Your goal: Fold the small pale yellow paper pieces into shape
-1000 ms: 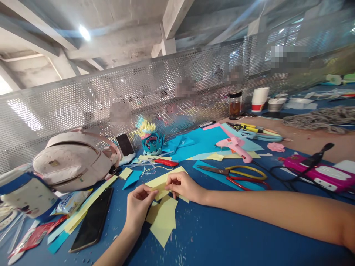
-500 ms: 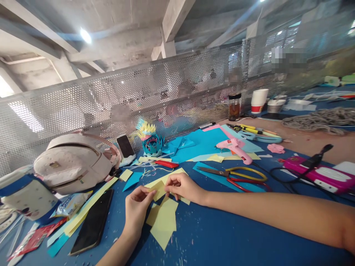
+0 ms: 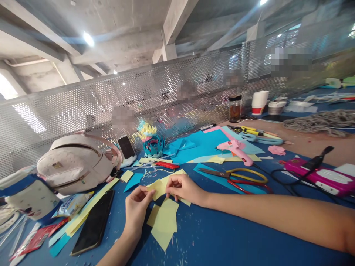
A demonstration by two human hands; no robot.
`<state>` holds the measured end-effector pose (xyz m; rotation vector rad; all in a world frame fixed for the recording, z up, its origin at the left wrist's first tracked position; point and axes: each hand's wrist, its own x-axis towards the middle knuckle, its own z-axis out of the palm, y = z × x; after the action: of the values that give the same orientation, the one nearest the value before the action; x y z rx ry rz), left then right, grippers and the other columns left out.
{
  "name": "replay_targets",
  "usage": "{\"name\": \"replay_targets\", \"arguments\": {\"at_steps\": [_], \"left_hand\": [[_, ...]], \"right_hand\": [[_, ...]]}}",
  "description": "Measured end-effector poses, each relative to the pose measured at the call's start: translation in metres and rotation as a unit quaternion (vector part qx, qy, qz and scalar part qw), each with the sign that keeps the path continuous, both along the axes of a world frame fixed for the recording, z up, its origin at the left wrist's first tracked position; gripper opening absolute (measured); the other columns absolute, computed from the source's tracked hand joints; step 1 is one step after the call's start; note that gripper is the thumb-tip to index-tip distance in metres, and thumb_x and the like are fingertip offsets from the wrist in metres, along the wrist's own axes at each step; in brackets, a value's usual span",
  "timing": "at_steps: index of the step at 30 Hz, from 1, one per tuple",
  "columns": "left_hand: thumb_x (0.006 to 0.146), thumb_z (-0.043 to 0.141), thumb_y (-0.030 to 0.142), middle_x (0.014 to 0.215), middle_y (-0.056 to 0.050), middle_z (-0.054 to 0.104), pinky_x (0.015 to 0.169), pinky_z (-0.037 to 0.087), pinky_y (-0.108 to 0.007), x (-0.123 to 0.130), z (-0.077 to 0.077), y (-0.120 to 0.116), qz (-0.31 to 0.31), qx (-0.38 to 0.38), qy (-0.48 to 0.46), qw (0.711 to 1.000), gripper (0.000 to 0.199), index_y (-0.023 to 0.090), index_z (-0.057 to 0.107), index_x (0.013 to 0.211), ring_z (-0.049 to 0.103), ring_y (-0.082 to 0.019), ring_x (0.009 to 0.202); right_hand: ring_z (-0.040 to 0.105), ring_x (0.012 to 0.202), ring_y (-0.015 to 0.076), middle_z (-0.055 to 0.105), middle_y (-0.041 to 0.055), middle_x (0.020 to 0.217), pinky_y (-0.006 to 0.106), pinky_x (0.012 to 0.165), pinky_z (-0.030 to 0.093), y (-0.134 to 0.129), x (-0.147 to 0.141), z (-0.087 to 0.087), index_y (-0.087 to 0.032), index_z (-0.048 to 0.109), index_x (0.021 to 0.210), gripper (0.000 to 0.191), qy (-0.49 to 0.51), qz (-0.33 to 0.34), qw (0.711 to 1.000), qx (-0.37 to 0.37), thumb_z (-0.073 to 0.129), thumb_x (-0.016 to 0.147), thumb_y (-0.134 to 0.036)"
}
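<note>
A small yellow piece of paper [image 3: 159,188] is pinched between my two hands above the blue table. My left hand [image 3: 138,205] grips its left edge with thumb and fingers. At its right edge, the fingertips of my right hand [image 3: 181,188] are closed on the same piece. Just below lie several loose yellow paper pieces [image 3: 164,225], overlapping one another. A longer yellow sheet [image 3: 180,173] lies partly under my right hand. To the right rest scissors [image 3: 230,173] with one yellow and one red handle, on a strip of blue paper [image 3: 203,170].
A pink glue gun [image 3: 235,149] lies on blue paper sheets [image 3: 202,142]. Behind stands a layered paper flower [image 3: 152,142]. A red cutter [image 3: 167,165], a propped phone [image 3: 127,147], a dark phone [image 3: 94,223], a backpack [image 3: 76,160] and a magenta device [image 3: 316,175] surround the hands.
The view has shifted slightly. Both hands stay on the yellow paper piece, which appears tilted a little differently between the fingers.
</note>
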<state>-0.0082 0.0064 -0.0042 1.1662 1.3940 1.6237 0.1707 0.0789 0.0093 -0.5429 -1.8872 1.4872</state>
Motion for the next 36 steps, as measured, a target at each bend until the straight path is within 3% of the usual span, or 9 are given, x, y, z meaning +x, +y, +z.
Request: {"name": "replay_targets", "arguments": {"at_steps": [5, 9, 13, 18, 22, 25, 27, 33, 36], "left_hand": [[0.066, 0.075, 0.029, 0.06, 0.002, 0.064, 0.054, 0.043, -0.018, 0.002, 0.003, 0.0, -0.041, -0.014, -0.035, 0.998, 0.026, 0.015, 0.06, 0.082, 0.057, -0.01, 0.056], [0.073, 0.069, 0.033, 0.057, 0.002, 0.064, 0.049, 0.041, -0.017, 0.006, 0.008, -0.003, -0.107, -0.047, -0.026, 0.993, 0.034, 0.016, 0.054, 0.098, 0.057, -0.011, 0.051], [0.077, 0.063, 0.038, 0.055, 0.004, 0.062, 0.044, 0.036, -0.017, 0.008, 0.008, -0.004, -0.158, -0.057, -0.03, 0.985, 0.028, 0.018, 0.049, 0.091, 0.053, -0.01, 0.044], [0.076, 0.065, 0.039, 0.056, 0.003, 0.061, 0.049, 0.036, -0.017, 0.005, 0.002, -0.001, -0.117, -0.025, -0.008, 0.993, 0.028, 0.017, 0.048, 0.078, 0.054, -0.01, 0.05], [0.076, 0.064, 0.042, 0.052, 0.004, 0.058, 0.043, 0.029, -0.017, 0.006, 0.001, -0.001, -0.12, -0.043, 0.029, 0.991, 0.029, 0.017, 0.049, 0.081, 0.047, -0.008, 0.042], [0.075, 0.064, 0.043, 0.048, 0.006, 0.054, 0.039, 0.025, -0.016, 0.008, 0.001, -0.001, -0.125, -0.059, 0.047, 0.989, 0.031, 0.017, 0.05, 0.083, 0.042, -0.007, 0.037], [0.073, 0.065, 0.044, 0.047, 0.006, 0.054, 0.039, 0.026, -0.016, 0.008, 0.002, -0.001, -0.121, -0.07, 0.04, 0.989, 0.034, 0.017, 0.05, 0.086, 0.043, -0.008, 0.036], [0.071, 0.068, 0.039, 0.051, 0.003, 0.059, 0.044, 0.033, -0.018, 0.01, 0.006, -0.003, -0.144, -0.065, 0.008, 0.987, 0.035, 0.014, 0.054, 0.092, 0.05, -0.01, 0.043], [0.07, 0.069, 0.037, 0.051, 0.003, 0.059, 0.045, 0.036, -0.019, 0.011, 0.008, -0.005, -0.148, -0.067, 0.006, 0.987, 0.036, 0.013, 0.057, 0.095, 0.05, -0.01, 0.042]], "right_hand": [[0.058, 0.06, 0.0107, 0.062, 0.0029, 0.082, 0.023, 0.059, 0.048, -0.004, 0.002, 0.007, -0.016, 0.058, 0.087, 0.023, 0.046, 0.023, 0.998, 0.025, 0.053, 0.086, -0.038], [0.057, 0.09, 0.0159, 0.058, 0.0051, 0.104, 0.023, 0.067, 0.047, -0.005, 0.003, 0.009, -0.021, 0.054, 0.108, 0.026, 0.027, 0.013, 0.995, 0.092, 0.056, 0.085, -0.033], [0.055, 0.097, 0.018, 0.055, 0.0063, 0.107, 0.027, 0.074, 0.045, -0.006, 0.004, 0.011, -0.018, 0.059, 0.085, 0.015, 0.006, 0.029, 0.987, 0.156, 0.054, 0.086, -0.032], [0.053, 0.099, 0.0186, 0.057, 0.0061, 0.103, 0.035, 0.091, 0.038, -0.006, 0.007, 0.014, -0.016, 0.054, 0.065, 0.026, -0.005, 0.0, 0.981, 0.195, 0.055, 0.086, -0.032], [0.048, 0.107, 0.0204, 0.06, 0.0054, 0.109, 0.038, 0.096, 0.034, -0.009, 0.008, 0.018, -0.017, 0.053, 0.057, 0.031, -0.001, 0.032, 0.972, 0.234, 0.055, 0.086, -0.03], [0.05, 0.1, 0.0198, 0.065, 0.0051, 0.094, 0.036, 0.092, 0.037, -0.009, 0.008, 0.017, -0.017, 0.059, 0.062, 0.029, 0.009, 0.055, 0.97, 0.239, 0.053, 0.087, -0.032], [0.052, 0.093, 0.0192, 0.063, 0.0048, 0.083, 0.035, 0.088, 0.039, -0.008, 0.008, 0.015, -0.017, 0.061, 0.067, 0.03, 0.003, 0.032, 0.973, 0.23, 0.051, 0.088, -0.035], [0.051, 0.081, 0.0167, 0.058, 0.0032, 0.071, 0.034, 0.089, 0.036, -0.006, 0.008, 0.014, -0.016, 0.059, 0.064, 0.049, -0.019, -0.003, 0.973, 0.232, 0.029, 0.097, -0.036], [0.052, 0.073, 0.0147, 0.054, 0.0013, 0.07, 0.028, 0.074, 0.043, -0.008, 0.007, 0.012, -0.017, 0.055, 0.064, 0.035, -0.028, -0.032, 0.976, 0.213, 0.043, 0.092, -0.035]]}}
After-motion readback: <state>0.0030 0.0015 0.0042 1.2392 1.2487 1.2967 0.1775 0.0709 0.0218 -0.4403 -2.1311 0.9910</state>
